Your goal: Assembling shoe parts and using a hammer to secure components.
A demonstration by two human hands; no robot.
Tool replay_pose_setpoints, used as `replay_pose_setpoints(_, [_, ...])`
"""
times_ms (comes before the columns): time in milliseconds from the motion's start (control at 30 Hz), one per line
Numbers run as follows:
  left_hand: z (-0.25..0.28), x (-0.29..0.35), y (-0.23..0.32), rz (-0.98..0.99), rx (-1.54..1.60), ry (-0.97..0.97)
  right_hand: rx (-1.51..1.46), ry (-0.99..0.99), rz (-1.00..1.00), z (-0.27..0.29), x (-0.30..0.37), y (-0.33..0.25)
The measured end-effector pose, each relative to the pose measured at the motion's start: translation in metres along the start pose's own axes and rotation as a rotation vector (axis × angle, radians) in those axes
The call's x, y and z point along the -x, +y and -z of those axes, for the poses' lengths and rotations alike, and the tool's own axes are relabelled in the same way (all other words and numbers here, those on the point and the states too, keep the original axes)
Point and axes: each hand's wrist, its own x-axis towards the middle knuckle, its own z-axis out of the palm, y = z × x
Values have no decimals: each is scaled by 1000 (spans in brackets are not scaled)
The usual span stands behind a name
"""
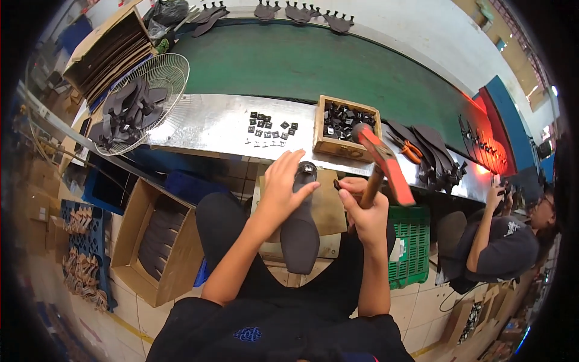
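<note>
A dark shoe sole [300, 241] lies lengthwise before me, its heel end away from me. My left hand [280, 187] grips it from the left, thumb across the top and fingers along its side. A small black fitting with a shiny centre [307, 169] sits at the heel end. My right hand [365, 214] is closed around the wooden handle of a hammer [389, 169] with a reddish-orange head, raised and tilted. Thumb and forefinger of that hand also pinch a small black piece [337, 184], just right of the sole. Under the sole lies a brownish board [329, 211].
Small black square pieces [259, 123] lie on the metal bench [205, 120], beside a wooden box [347, 148] of similar ones. Pliers [412, 152] and more soles [431, 148] lie right. A wire basket [175, 75], cardboard box [157, 241], green crate [410, 247] and co-worker [500, 241] surround me.
</note>
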Motion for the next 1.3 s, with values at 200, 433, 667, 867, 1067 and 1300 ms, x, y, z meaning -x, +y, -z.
replay_pose_setpoints(200, [2, 0, -21, 125, 232, -231, 66, -188, -98, -16, -34, 10])
replay_pose_setpoints(433, [8, 28, -19, 95, 204, -134, 268, -355, 6, -12, -29, 27])
replay_pose_setpoints(667, [8, 33, -26, 164, 259, -190, 348, -372, 133, -19, -32, 17])
replay_pose_setpoints(867, [6, 34, -29, 146, 254, -219, 435, -481, 275, -14, -36, 14])
replay_pose_setpoints(1067, [9, 31, -27, 83, 225, -171, 589, -488, 342, -17, -25, 7])
replay_pose_setpoints(1300, [11, 32, -31, 83, 272, -208, 563, -451, 358, -22, -25, 9])
